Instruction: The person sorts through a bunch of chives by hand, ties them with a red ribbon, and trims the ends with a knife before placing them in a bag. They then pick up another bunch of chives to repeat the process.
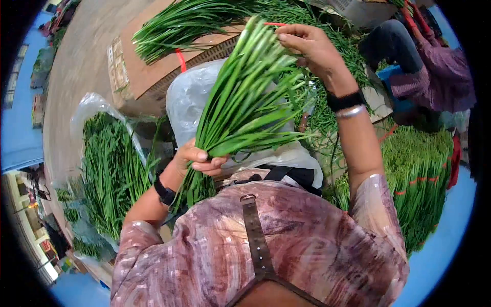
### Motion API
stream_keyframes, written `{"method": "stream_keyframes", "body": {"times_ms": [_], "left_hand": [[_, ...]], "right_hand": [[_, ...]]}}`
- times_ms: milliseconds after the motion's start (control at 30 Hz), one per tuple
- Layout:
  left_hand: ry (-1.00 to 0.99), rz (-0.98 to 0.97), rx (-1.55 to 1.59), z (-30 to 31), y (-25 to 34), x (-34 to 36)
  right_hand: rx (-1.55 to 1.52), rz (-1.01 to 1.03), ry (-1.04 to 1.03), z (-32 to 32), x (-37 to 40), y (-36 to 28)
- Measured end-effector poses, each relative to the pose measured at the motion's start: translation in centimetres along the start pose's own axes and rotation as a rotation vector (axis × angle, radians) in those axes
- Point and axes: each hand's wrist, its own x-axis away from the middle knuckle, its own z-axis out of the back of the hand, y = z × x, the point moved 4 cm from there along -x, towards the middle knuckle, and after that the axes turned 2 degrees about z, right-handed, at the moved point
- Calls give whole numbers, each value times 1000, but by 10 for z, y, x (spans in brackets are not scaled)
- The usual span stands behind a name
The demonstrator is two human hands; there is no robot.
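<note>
My left hand (197,157) is closed around the leafy lower part of a bunch of garlic chives (240,102), held up in front of my chest. The bunch's pale stem ends point away from me, and its leaves fan out to the right. At the stem end, my right hand (309,46) has its thumb and fingers pinched together. A thin red tie (274,24) runs from those fingertips across the top of the stems. Part of the right fingers' grip is hidden. Clear plastic (189,92) covers the lap beneath the bunch.
More chives with a red band (181,60) lie on a cardboard box (148,82) ahead. Loose greens (332,82) spread beyond my right hand. A plastic bag of greens (110,163) stands left; tied bundles (419,179) stand right. Another person (434,71) sits at upper right.
</note>
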Motion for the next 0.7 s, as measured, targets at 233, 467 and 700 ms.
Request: {"method": "stream_keyframes", "body": {"times_ms": [233,467,700], "left_hand": [[35,-28,203,23,-11,-7],[-37,5,246,32,-17,-8],[56,-7,195,26,-14,-9]], "right_hand": [[-108,-89,206,24,6,49],[-67,139,278,32,30,27],[517,249,197,-5,22,58]]}}
